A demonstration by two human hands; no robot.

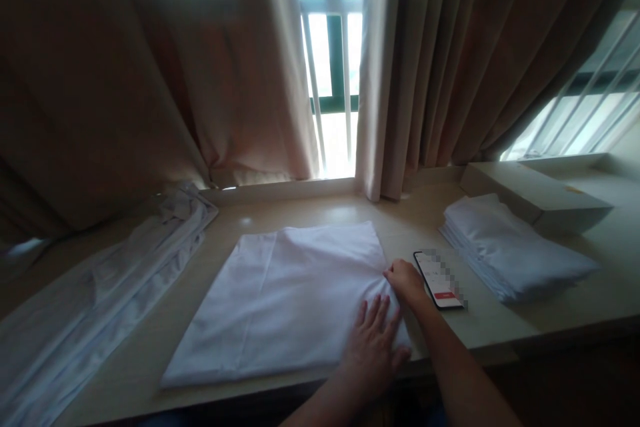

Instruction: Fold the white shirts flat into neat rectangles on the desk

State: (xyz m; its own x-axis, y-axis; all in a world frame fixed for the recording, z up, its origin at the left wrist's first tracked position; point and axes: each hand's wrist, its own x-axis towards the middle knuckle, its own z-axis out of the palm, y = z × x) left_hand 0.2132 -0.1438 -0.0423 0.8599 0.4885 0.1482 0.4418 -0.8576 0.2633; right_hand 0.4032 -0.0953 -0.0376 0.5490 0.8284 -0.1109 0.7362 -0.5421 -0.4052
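Note:
A white cloth (280,300) lies folded flat in the middle of the pale table (150,353). My left hand (373,340) rests flat on the cloth's near right corner with its fingers spread. My right hand (406,280) is closed, pinching the cloth's right edge about halfway up. A phone (439,279) with a lit screen lies on the table just right of my right hand.
A stack of folded white cloths (515,247) sits at the right, with a flat pale box (535,195) behind it. Loose white cloth (100,287) is heaped along the left. Brown curtains (150,80) and a barred window (333,60) stand behind the table.

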